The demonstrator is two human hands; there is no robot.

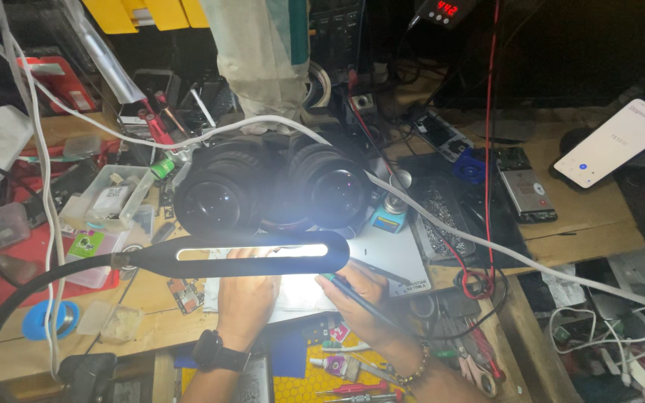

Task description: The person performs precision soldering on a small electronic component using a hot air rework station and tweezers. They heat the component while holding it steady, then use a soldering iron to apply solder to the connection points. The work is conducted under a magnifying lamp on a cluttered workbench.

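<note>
Two hands are working under a lamp (251, 254) on a cluttered table (591, 216): left hand (244, 295) lying flat on a glare-washed pad (393, 257), right hand (356, 295) gripping a slim tool (352, 295). Glare is hiding the tip, so a slip seems possible.

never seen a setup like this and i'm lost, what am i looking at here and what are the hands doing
This single picture comes from a camera worn on a person's head, looking down at a crowded wooden workbench. The two big dark round lenses are the eyepieces of a microscope. Below them a gooseneck LED lamp lights a pale work mat. The left hand, a black watch on its wrist, rests flat on the lit area; glare hides what lies under it. The right hand holds a thin dark tool like a pen. Around them lie a lit phone, an opened phone, parts boxes and white cables.
</note>
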